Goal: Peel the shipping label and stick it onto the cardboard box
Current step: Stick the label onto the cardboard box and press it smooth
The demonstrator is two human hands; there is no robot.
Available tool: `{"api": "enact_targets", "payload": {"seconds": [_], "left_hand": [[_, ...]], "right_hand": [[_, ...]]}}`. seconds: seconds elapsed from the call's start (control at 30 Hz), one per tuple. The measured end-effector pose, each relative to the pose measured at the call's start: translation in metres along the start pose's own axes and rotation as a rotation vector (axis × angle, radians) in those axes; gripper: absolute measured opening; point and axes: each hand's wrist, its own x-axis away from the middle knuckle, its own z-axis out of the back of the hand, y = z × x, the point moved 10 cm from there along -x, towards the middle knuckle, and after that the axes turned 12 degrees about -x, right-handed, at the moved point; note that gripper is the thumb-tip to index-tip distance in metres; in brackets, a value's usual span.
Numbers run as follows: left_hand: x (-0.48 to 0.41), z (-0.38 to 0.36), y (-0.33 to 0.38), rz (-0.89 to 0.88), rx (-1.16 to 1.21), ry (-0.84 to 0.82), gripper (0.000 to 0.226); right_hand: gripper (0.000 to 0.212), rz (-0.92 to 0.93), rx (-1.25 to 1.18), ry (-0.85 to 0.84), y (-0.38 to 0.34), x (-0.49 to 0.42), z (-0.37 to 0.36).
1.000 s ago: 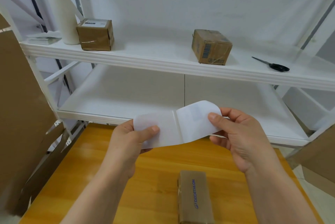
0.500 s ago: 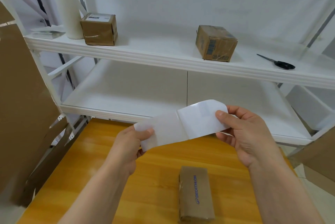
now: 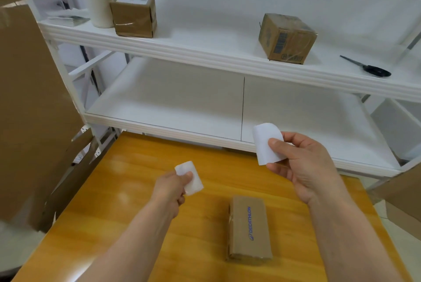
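Head view: our left hand (image 3: 169,188) pinches the translucent backing paper (image 3: 190,178), our right hand (image 3: 303,165) pinches the white shipping label (image 3: 265,142); the brown cardboard box (image 3: 249,229) on the yellow wooden tabletop (image 3: 141,190) reads "DECATHLON".

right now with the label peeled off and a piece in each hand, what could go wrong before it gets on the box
1. The label curls in the right hand; it may fold and stick to itself or to the fingers.
2. It is pinched at one edge only, so it could land crooked or wrinkled on the cardboard box.
3. The left hand holds the backing, so it isn't steadying the box, which may slide.
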Motion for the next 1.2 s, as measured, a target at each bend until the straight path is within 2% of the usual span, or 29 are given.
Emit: {"api": "enact_targets", "payload": {"seconds": [0.17, 0.4, 0.7, 0.8, 0.9, 1.0, 1.07, 1.2], "left_hand": [[-0.031, -0.006, -0.065, 0.218, -0.008, 0.003, 0.019], [-0.051, -0.012, -0.127, 0.449, -0.026, 0.02, 0.051], [-0.082, 0.002, -0.135, 0.447, -0.026, 0.07, 0.056], [-0.081, 0.01, -0.131, 0.455, -0.124, 0.097, 0.062], [-0.065, -0.001, -0.107, 0.408, -0.106, 0.063, 0.051], [-0.044, -0.035, -0.061, 0.282, 0.032, -0.102, 0.025], [-0.023, -0.053, -0.023, 0.163, 0.085, -0.195, 0.018], [0.019, -0.066, 0.044, -0.148, 0.047, -0.301, 0.008]], "right_hand": [[0.013, -0.041, 0.043, -0.041, 0.021, -0.001, -0.01], [0.009, -0.109, 0.121, -0.082, 0.05, -0.005, -0.021], [0.016, -0.19, 0.211, -0.069, 0.078, -0.013, -0.022], [0.014, -0.197, 0.221, -0.066, 0.08, -0.016, -0.023], [0.013, -0.178, 0.25, -0.076, 0.081, -0.017, -0.026], [0.012, -0.087, 0.356, -0.097, 0.077, -0.016, -0.031], [0.012, -0.01, 0.454, -0.105, 0.072, -0.015, -0.034], [0.007, 0.079, 0.606, -0.119, 0.064, -0.013, -0.038]]}}
